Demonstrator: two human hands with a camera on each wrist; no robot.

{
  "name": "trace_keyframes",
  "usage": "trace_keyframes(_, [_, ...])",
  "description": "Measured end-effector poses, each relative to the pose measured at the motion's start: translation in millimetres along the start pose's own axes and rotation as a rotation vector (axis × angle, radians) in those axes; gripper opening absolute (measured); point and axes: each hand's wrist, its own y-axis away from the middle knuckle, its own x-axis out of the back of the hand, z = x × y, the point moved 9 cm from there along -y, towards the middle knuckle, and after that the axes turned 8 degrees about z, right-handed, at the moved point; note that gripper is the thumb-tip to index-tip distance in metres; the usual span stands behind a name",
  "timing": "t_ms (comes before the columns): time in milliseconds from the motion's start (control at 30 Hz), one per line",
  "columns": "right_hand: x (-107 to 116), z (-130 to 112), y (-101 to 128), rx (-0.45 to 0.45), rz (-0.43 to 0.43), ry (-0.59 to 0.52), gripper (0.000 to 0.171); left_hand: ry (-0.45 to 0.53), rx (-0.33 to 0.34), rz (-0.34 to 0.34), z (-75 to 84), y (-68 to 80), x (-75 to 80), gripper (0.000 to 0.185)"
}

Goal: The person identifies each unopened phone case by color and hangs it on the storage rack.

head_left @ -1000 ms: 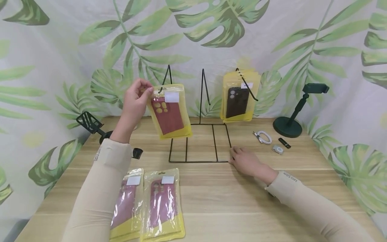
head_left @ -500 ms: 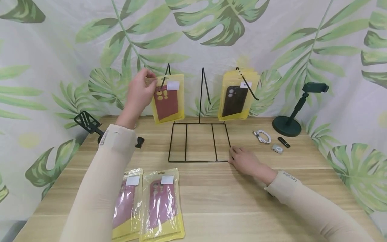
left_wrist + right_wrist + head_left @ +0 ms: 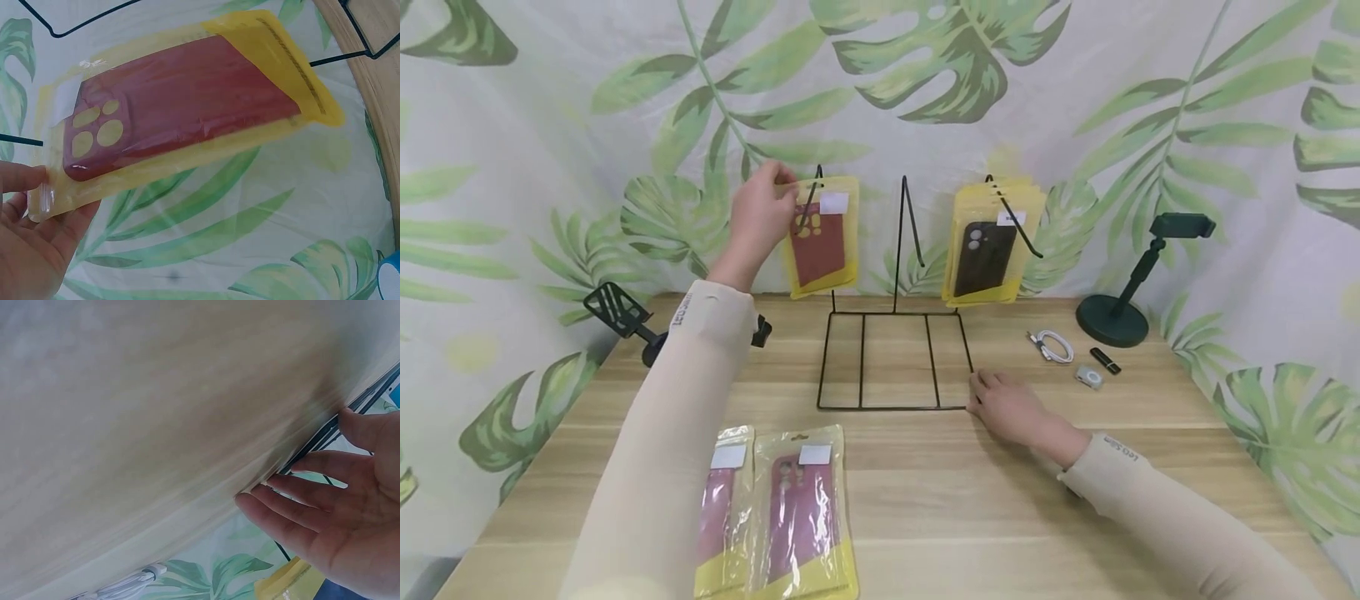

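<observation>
My left hand (image 3: 762, 218) pinches the top corner of a yellow bag holding a dark red phone case (image 3: 820, 242), which hangs on the left hook of a black wire display rack (image 3: 891, 358). In the left wrist view the same red case bag (image 3: 181, 106) is gripped at its corner by my left hand's fingers (image 3: 25, 187). My right hand (image 3: 1003, 404) lies flat on the table, its straight fingers touching the rack's front right corner; the right wrist view shows those fingers (image 3: 294, 509) against the rack's wire (image 3: 325, 434). A stack of bags with black cases (image 3: 988, 250) hangs on the right hook.
Two more red case bags (image 3: 797, 517) lie at the table's near left edge. A black phone holder (image 3: 625, 312) stands at the left and a green stand (image 3: 1120, 308) at the right. A white cable (image 3: 1054, 343), a black stick (image 3: 1105, 360) and a small silver device (image 3: 1087, 377) lie near it.
My left hand has carried the red case bag up and back along the left hook, away from me. My right hand has stayed at the rack's corner.
</observation>
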Motion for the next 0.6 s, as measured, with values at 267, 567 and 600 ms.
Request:
trace_keyframes(267, [-2, -8, 5, 0.033, 0.018, 0.023, 0.051, -0.042, -0.006, -0.029, -3.2, -3.4, -11.4, 0.032])
trace_keyframes(567, [3, -2, 1, -0.047, 0.026, -0.048, 0.052, -0.028, -0.078, 0.089, -5.4, 20.8, 19.0, 0.061])
trace_keyframes(600, [3, -1, 0, -0.052, 0.022, -0.053, 0.052, -0.021, -0.086, 0.109, -6.0, 27.7, 24.9, 0.064])
